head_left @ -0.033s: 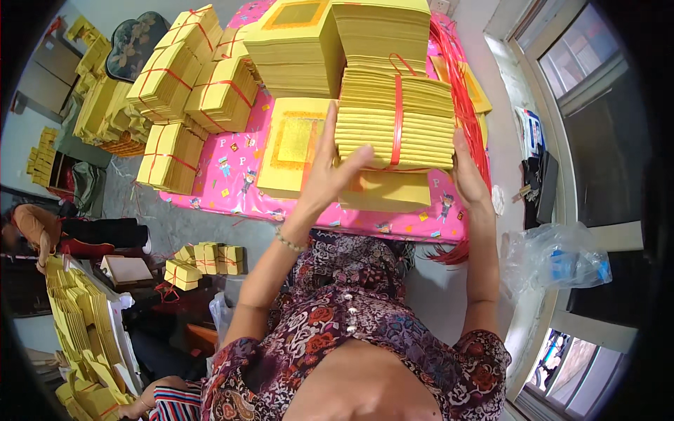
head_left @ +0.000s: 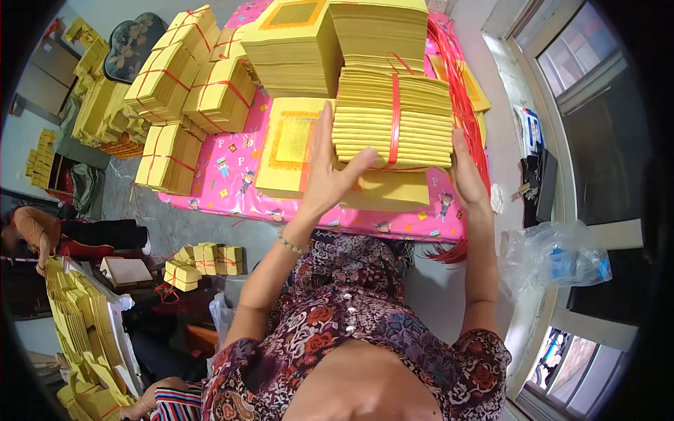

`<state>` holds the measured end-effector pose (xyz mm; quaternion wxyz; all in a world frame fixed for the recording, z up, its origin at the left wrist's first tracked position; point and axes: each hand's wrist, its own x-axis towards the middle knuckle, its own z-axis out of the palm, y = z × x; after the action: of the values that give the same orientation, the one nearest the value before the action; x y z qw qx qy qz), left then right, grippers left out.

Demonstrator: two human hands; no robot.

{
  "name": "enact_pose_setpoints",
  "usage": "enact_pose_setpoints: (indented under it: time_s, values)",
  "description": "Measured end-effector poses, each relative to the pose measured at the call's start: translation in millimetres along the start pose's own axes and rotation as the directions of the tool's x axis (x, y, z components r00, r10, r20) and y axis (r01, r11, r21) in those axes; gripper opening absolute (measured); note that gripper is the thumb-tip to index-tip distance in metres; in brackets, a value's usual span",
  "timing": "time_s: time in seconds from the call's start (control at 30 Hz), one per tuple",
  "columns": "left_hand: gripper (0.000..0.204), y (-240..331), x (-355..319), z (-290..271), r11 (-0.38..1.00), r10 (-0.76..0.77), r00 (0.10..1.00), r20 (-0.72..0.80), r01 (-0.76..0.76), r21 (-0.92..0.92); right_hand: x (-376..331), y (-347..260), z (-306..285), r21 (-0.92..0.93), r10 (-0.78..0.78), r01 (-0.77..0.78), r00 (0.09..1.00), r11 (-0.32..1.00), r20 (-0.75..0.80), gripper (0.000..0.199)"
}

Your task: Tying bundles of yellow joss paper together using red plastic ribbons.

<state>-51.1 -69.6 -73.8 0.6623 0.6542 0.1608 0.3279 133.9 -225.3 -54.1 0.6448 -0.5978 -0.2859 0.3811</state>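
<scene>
Overall, the desk point(head_left: 246, 200) takes up the most room, spread with a glossy pink cover printed with small cartoon figures. At the left edge, a person in a brown top point(head_left: 35, 226) is beside a long heap of yellow paper point(head_left: 77, 309). Toward the back of the desk rise two tall yellow stacks point(head_left: 291, 67) side by side, the left one topped by an orange-bordered square. To their left, tied yellow bundles point(head_left: 168, 81) are piled up, each crossed with red bands. A clear plastic bag point(head_left: 551, 263) with a blue patch sits by the window on the right. Long red strands point(head_left: 469, 116) run down the right of the desk and hang past its near edge.

The ridged yellow bundle point(head_left: 390, 130) is between the two hands, in front of the right tall stack and just right of a low stack point(head_left: 277, 172) with a gold square; whether it rests on the paper beneath cannot be told. The left hand point(head_left: 333, 161) is open along the bundle's left side, thumb stretched across its near corner. The right hand point(head_left: 467, 172) is open too, fingers extended along the opposite side. Smaller are the red band point(head_left: 395, 116) around the bundle and a beaded bracelet point(head_left: 288, 241) on the left wrist.
</scene>
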Motion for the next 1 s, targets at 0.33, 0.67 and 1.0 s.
enact_pose_setpoints:
  time_s: [0.33, 0.67, 1.0]
  values:
    - [0.08, 9, -8, 32, 0.999, 0.048, 0.959, -0.278, -0.045, 0.018, -28, 38, 30, -0.251, -0.46, 0.416, 0.874, 0.874, -0.156, 0.069]
    - [0.073, 2, -9, 32, 0.971, 0.141, 0.939, -0.314, -0.069, 0.23, -23, 42, 47, -0.377, -0.517, 0.428, 0.838, 0.822, -0.176, 0.067]
    - [0.065, -6, 0, -3, 0.992, 0.095, 0.973, -0.209, -0.109, -0.057, -19, 19, 35, -0.253, -0.535, 0.503, 0.842, 0.827, -0.074, 0.071]
